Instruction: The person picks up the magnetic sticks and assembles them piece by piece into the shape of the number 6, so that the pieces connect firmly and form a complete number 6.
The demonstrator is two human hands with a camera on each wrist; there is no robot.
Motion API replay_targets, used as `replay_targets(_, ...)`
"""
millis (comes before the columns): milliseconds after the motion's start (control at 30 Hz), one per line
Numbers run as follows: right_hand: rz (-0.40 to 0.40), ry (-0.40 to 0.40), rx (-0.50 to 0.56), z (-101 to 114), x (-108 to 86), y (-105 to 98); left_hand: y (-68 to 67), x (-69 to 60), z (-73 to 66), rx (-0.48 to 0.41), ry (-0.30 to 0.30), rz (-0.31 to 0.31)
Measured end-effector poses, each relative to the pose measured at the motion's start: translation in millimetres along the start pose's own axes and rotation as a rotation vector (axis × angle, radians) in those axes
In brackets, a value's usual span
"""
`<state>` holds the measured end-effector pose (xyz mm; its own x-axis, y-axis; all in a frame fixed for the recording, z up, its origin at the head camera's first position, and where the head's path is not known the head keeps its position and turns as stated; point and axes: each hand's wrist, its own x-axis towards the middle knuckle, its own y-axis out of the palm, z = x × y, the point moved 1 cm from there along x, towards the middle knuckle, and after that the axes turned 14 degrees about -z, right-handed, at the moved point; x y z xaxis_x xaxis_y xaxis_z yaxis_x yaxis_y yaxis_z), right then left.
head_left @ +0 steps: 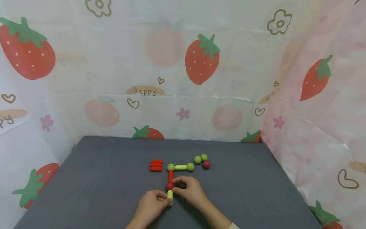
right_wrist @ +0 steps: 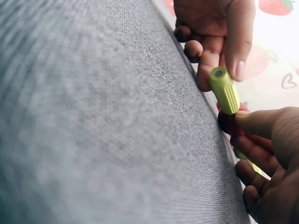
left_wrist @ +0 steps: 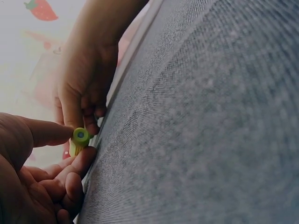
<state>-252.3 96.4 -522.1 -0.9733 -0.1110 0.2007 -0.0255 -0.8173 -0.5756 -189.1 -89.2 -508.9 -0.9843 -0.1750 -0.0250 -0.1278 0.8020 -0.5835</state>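
Note:
My left hand (head_left: 151, 206) pinches a yellow-green ribbed rod (right_wrist: 227, 95) between thumb and fingers. A small dark round spot shows in the rod's end in the right wrist view. Its far end meets a dark red ball (head_left: 170, 186), which my right hand (head_left: 191, 191) pinches from the right. From that ball a red rod (head_left: 170, 176) runs away to a green ball (head_left: 171, 167). A second yellow-green rod (head_left: 180, 167) reaches rightward from there to another green ball (head_left: 190, 167), making an angled chain on the table.
Several red rods (head_left: 156, 165) lie side by side left of the chain. To its right sit two loose green balls (head_left: 197, 160) and a dark red ball (head_left: 206, 164). Strawberry-printed cloth (head_left: 183, 95) hangs behind and beside the dark grey table (head_left: 100, 178).

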Motion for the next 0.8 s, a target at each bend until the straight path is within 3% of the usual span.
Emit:
replay_targets(200, 0.066, -0.018, 0.047, 0.7, 6.8, -6.0, -0.7, 1.6, 1.5, -0.005, -0.013, 0.005)
replay_targets(300, 0.073, -0.074, 0.018, -0.9, 14.7, -16.0, -0.2, 2.3, 2.1, -0.013, -0.022, 0.012)
replay_targets(467, -0.017, -0.234, -0.132, -3.8, 29.8, -41.8, 0.4, 3.8, 1.1, -0.013, -0.051, 0.031)
replay_targets(567, -0.071, -0.278, -0.201, -8.5, 37.5, -58.3, 0.6, 3.3, -0.4, -0.012, -0.071, 0.038)
replay_targets(800, -0.170, -0.183, -0.196, -27.9, 53.3, -91.6, -2.0, 2.6, -2.5, -0.010, -0.075, 0.041)
